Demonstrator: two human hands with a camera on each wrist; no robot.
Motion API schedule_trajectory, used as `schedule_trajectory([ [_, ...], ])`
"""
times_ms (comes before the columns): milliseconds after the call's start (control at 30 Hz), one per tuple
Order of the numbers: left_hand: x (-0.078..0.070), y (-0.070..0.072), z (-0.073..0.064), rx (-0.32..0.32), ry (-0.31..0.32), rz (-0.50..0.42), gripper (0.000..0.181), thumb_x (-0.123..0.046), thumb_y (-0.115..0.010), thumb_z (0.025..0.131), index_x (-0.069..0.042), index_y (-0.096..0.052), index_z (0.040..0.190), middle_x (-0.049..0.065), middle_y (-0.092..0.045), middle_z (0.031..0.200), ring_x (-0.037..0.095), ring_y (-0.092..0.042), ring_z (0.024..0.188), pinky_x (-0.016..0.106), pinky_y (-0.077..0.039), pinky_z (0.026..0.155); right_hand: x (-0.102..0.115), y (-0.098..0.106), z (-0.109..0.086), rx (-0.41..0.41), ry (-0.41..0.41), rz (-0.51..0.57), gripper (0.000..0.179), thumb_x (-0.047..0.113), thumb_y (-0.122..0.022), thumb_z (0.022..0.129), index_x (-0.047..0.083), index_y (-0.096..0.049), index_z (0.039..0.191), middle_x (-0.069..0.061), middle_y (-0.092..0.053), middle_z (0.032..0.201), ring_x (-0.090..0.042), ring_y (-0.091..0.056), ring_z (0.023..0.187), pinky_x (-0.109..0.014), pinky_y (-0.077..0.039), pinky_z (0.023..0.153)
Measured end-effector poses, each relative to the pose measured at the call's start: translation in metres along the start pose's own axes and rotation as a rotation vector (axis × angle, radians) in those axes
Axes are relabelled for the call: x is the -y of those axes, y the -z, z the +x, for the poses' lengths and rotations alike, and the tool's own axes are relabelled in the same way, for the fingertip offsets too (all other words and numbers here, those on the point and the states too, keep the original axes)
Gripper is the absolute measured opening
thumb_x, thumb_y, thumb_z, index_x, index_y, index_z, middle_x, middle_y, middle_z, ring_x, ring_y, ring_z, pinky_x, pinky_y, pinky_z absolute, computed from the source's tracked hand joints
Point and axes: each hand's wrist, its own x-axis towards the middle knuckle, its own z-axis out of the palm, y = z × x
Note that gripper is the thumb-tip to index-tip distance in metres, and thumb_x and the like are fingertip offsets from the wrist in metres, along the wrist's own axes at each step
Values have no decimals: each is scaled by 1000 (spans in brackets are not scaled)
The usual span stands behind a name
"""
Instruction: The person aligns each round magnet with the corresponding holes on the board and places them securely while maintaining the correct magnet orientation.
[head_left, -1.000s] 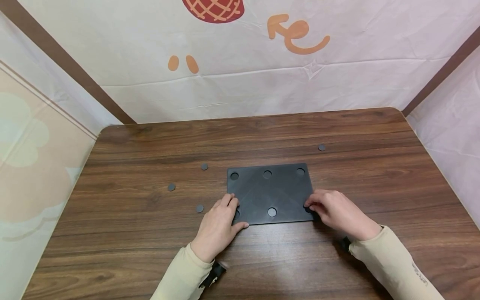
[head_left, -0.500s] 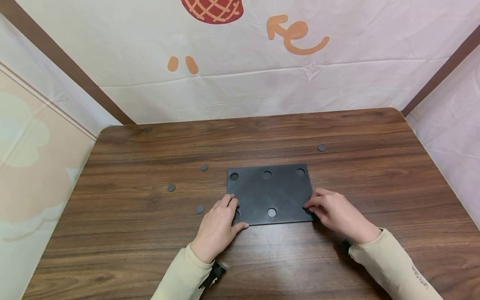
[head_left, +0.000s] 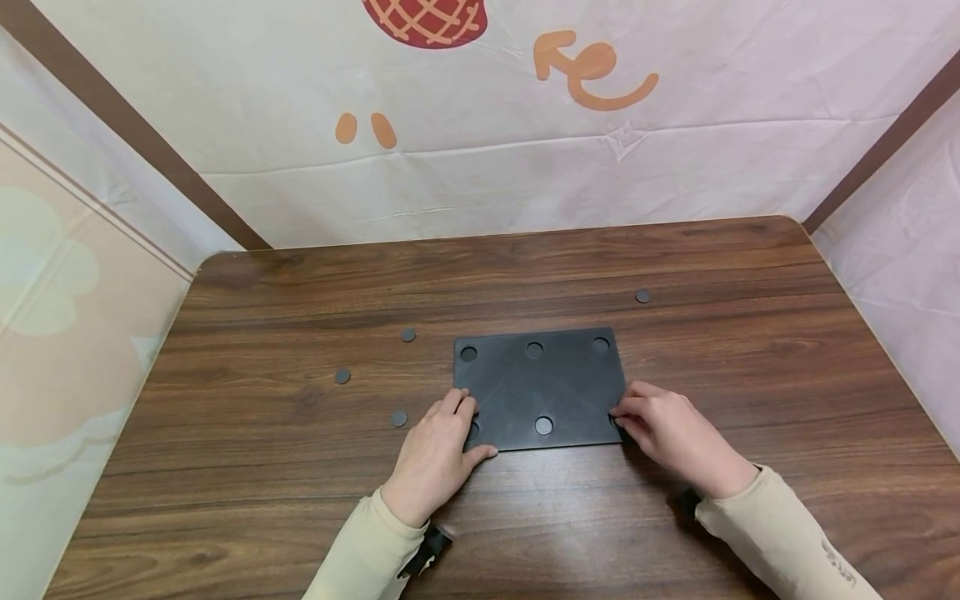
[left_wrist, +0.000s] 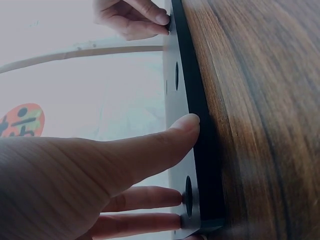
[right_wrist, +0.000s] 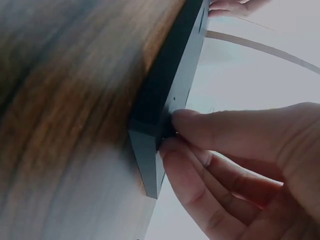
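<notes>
A dark grey rectangular plate (head_left: 547, 387) with round recesses along its far and near edges lies on the table. My left hand (head_left: 435, 454) rests on its near left corner, fingers on top and thumb against the front edge (left_wrist: 200, 150). At the near right corner, my right hand (head_left: 671, 433) pinches a small dark disc (right_wrist: 169, 131) between thumb and forefinger, at the recess there; the fingers mostly hide it. A lighter grey disc (head_left: 543, 426) sits in the near middle recess. The left hand partly covers the near left recess (head_left: 473, 431).
Left of the plate lie three loose grey discs: a far one (head_left: 408, 335), a leftmost one (head_left: 342, 376) and one near the left hand (head_left: 399, 418). Another disc (head_left: 642, 297) lies beyond the plate's right end. A printed cloth (head_left: 480, 183) hangs behind the wooden table (head_left: 262, 467).
My right hand has shifted slightly, its wrist lower and nearer, with the fingertips still at the near right recess. The left hand and plate stay in place.
</notes>
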Motion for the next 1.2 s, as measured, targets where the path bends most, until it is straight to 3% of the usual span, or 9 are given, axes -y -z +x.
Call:
schedule_trajectory([
  [900, 0, 0, 0, 3, 6, -8, 49, -30, -82, 75, 1, -63, 107, 19, -59, 117, 34, -63, 102, 42, -54, 79, -4, -2, -1, -23, 26, 21, 13, -5, -76, 74, 5, -74, 81, 5, -59, 78, -7, -63, 68, -21, -52, 58],
  [1200, 0, 0, 0, 11, 8, -11, 51, -33, -81, 75, 0, -63, 109, 19, -59, 118, 34, -62, 102, 42, -54, 81, -5, 2, 3, 4, 17, 4, 17, -2, -76, 76, 7, -73, 91, 1, -64, 85, -4, -58, 67, -23, -49, 58],
])
